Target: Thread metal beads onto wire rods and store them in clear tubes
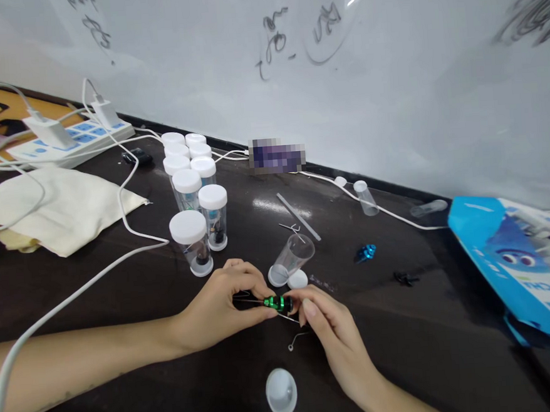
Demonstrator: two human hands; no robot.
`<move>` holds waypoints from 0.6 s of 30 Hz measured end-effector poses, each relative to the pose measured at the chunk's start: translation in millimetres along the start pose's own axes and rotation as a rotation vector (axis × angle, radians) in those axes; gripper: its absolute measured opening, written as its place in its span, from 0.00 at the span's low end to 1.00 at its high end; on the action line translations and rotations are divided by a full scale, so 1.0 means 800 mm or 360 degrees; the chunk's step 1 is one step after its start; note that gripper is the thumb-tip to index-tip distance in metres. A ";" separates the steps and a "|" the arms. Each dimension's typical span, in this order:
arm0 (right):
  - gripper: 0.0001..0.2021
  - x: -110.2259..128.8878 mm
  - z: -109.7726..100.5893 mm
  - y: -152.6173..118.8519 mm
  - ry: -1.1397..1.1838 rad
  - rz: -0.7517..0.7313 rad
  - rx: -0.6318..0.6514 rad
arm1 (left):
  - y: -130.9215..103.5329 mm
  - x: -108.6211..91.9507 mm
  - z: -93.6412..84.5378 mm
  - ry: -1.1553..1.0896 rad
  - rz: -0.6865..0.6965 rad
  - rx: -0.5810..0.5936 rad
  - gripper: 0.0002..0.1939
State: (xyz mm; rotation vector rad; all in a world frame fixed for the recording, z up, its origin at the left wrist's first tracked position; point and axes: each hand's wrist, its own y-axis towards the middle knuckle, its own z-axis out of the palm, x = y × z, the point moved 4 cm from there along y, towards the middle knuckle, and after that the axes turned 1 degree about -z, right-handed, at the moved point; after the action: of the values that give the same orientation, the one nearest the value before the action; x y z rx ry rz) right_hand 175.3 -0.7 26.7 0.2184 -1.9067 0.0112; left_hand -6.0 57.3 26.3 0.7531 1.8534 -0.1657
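Between my two hands is a small green-and-black metal cylinder (278, 303), lying sideways, with a thin wire or shaft running left from it under my fingers. My left hand (230, 303) pinches its green end between thumb and fingers. At the black end, the fingertips of my right hand (330, 327) are closed on it. A thin bent metal wire with a small loop (291, 347) shows below my right fingers; its far end is hidden. Just beyond my hands, a clear plastic jar (301, 252) lies tipped beside a white lid (298, 279). Nearer me sits a small translucent cup (281, 392).
Several white-capped jars (188, 228) with small parts stand left of centre. A blue metal piece (367, 253), black bits (405, 278) and a blue bag (509, 265) lie right. White cables (124, 204), a power strip (77, 141) and a cream pouch (58, 208) are left.
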 end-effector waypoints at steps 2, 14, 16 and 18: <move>0.12 0.000 0.000 0.000 -0.0001 -0.0003 0.0002 | 0.000 0.000 0.000 -0.0003 0.0001 -0.0001 0.03; 0.12 -0.002 0.000 -0.001 0.0012 0.0002 0.0012 | -0.002 -0.002 0.001 0.0001 0.0024 -0.0004 0.04; 0.11 -0.002 0.000 -0.001 0.0011 0.0001 0.0011 | -0.001 -0.002 0.000 -0.0001 0.0031 -0.0011 0.03; 0.11 -0.001 0.001 -0.001 0.0010 0.0000 0.0013 | 0.000 -0.002 0.000 -0.0001 0.0031 -0.0013 0.03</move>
State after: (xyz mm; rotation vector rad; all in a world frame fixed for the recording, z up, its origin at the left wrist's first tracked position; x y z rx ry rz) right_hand 175.3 -1.5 25.6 0.2235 -1.9006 0.0194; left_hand -5.9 56.3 27.6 0.7649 1.8447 -0.1460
